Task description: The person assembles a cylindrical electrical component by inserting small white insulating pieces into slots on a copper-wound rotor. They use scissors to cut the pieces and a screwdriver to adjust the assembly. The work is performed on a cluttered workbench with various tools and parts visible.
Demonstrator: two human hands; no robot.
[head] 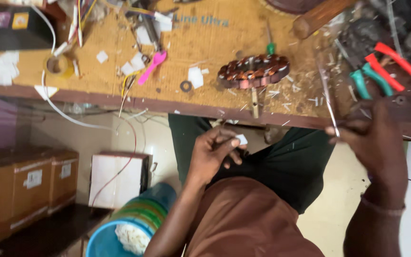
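My left hand (215, 151) is over my lap below the bench edge, its fingers pinched on a small white scrap (241, 139). My right hand (372, 138) is at the right, near the bench edge, gripping a thin metal strip (328, 97) that rises up and to the left over the bench. A round copper-wound stator (254, 70) lies on the wooden workbench (205, 43), between and above the two hands, touched by neither.
On the bench lie a pink plastic spoon (152, 66), a green-handled screwdriver (270, 45), red and green pliers (381, 71), a tape roll (57, 65), white scraps and wires. Below stand cardboard boxes (22, 185), a white box (119, 178) and a blue bucket (120, 238).
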